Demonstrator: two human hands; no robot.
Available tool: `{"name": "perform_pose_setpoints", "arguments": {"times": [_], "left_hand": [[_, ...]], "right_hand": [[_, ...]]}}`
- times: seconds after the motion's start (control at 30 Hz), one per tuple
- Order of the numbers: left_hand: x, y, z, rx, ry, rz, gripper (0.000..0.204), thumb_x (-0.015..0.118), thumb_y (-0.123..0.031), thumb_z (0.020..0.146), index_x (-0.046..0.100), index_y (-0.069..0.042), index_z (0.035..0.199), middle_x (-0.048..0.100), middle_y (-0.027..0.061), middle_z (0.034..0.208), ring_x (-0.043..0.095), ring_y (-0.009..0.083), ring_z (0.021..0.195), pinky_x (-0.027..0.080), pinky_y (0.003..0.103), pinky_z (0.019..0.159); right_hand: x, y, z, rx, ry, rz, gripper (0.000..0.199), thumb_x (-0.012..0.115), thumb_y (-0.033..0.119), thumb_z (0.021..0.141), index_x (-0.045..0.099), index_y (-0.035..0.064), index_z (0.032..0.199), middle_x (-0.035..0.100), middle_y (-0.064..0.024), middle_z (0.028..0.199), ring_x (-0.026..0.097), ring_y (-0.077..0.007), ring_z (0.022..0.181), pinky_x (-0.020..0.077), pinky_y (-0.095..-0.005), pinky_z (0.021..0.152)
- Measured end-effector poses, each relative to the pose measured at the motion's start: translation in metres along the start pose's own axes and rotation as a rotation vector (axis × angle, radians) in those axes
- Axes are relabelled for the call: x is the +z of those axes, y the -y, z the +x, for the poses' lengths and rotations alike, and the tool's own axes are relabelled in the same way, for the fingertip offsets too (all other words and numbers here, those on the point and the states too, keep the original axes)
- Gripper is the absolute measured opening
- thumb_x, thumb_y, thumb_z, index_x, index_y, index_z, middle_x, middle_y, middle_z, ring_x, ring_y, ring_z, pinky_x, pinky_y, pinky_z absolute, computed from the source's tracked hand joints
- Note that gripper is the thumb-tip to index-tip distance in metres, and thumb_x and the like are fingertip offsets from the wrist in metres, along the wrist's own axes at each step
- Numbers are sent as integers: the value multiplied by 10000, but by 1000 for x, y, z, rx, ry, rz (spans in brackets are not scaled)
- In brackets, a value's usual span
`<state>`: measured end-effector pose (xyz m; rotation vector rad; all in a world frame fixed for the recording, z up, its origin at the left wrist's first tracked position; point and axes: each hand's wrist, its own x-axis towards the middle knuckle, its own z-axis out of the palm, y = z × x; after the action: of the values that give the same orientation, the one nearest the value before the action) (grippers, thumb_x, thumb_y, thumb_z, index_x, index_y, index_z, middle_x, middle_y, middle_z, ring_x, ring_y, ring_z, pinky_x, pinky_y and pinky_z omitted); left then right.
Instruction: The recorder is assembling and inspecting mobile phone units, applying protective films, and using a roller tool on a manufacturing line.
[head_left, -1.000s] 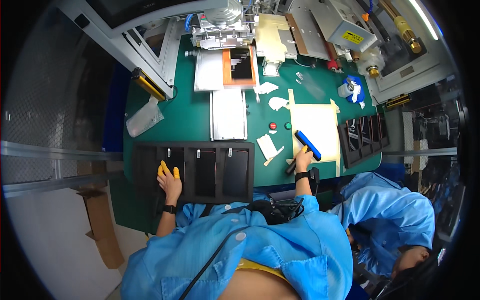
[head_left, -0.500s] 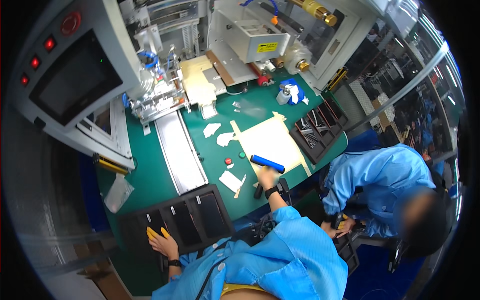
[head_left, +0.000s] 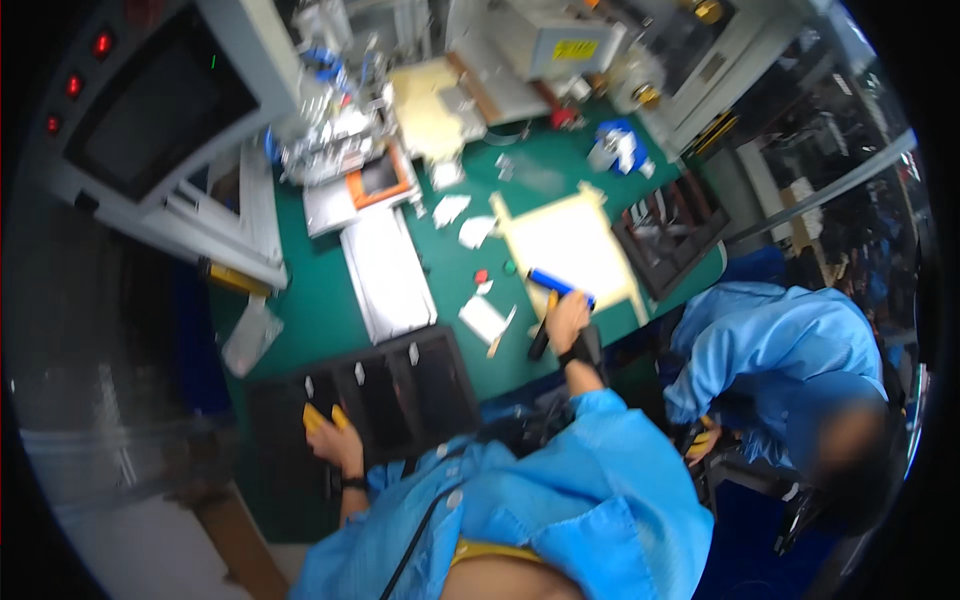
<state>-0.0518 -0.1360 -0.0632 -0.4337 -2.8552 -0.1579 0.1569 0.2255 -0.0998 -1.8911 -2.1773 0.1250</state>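
Note:
My right hand is closed at a blue roller with a dark handle, which lies over the white sheet edged with yellowish tape. Blur hides exactly how the fingers wrap it. My left hand, with yellow finger covers, has its fingers apart at the near edge of a black tray. That tray has several compartments holding dark flat pieces with small white tabs. Nothing shows between the left fingers.
An orange-framed plate sits at the machine end of a white rail. A screen panel stands at the left. White scraps, a blue-and-white bundle and another dark tray lie about. A co-worker sits at the right.
The orange-framed plate has come into sight on the rail. The view has shifted, so the bench appears moved and blurred. My right hand remains at the roller, the left at the tray.

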Motion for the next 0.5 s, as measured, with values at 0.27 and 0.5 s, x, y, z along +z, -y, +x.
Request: {"name": "perform_pose_setpoints", "arguments": {"times": [0.27, 0.5], "left_hand": [[17, 3, -1, -208, 184, -100, 533, 478, -324, 837, 334, -53, 1272, 349, 135, 1288, 311, 338, 1149, 284, 467, 910], [-13, -12, 16, -335, 178, -370, 508, 578, -183, 767, 393, -112, 1234, 384, 140, 1246, 347, 337, 1120, 285, 469, 909]], "right_hand": [[18, 46, -35, -392, 247, 283, 175, 606, 131, 720, 532, -15, 781, 574, -206, 732, 572, -362, 665, 466, -434, 591], [5, 50, -46, -156, 462, 229, 480, 712, 210, 657, 412, -39, 938, 524, -256, 870, 554, -401, 769, 462, -443, 632]]}}
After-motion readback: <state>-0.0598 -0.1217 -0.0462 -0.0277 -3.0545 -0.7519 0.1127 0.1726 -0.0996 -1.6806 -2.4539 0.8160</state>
